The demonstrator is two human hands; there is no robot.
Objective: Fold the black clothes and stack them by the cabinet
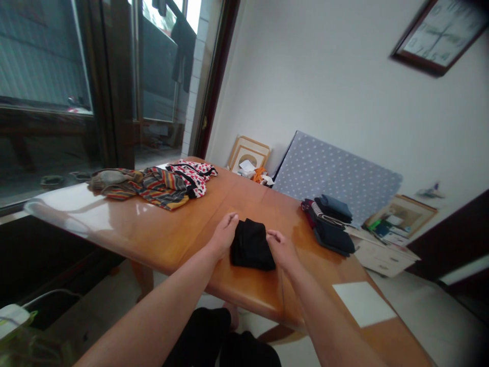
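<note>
A black folded garment [252, 248] lies near the front edge of the wooden table, bundled into a small rough square; its exact kind does not show. At its left side is my left hand [224, 235], with thumb and fingers pinched together at the cloth's upper left edge. My right hand [281, 248] pinches the right edge of the same garment, its fingers curled. Both palms face inward, and the cloth between them rests on the tabletop.
On the wooden table [244, 196], striped and red-patterned clothes [164, 186] lie loose at the left. A stack of folded clothes [330, 224] stands at the right, and a white sheet [364, 304] lies nearer. Behind are a dotted grey board [336, 173] and frames [250, 153].
</note>
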